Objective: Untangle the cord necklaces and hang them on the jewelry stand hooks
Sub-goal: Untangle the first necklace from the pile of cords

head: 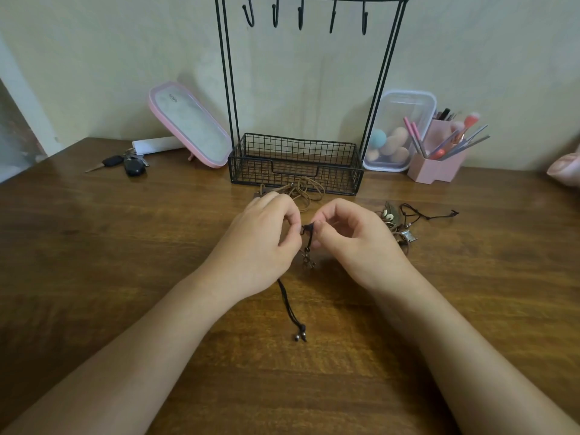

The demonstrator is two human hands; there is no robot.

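Observation:
My left hand (262, 243) and my right hand (354, 243) pinch a black cord necklace (290, 306) between their fingertips at the table's middle. A small metal pendant hangs just below the pinch, and the cord's beaded ends trail toward me on the wood. A tan cord necklace (309, 189) lies coiled behind my hands, in front of the stand's basket. More tangled necklaces (405, 226) with pendants lie to the right of my right hand. The black wire jewelry stand (227, 89) rises at the back, its several hooks (301, 17) bare.
A wire basket (295, 164) forms the stand's base. A pink mirror (188, 124) leans at back left, with keys (125, 163) beside it. A clear box of sponges (397, 130) and a pink brush holder (436, 164) stand at back right.

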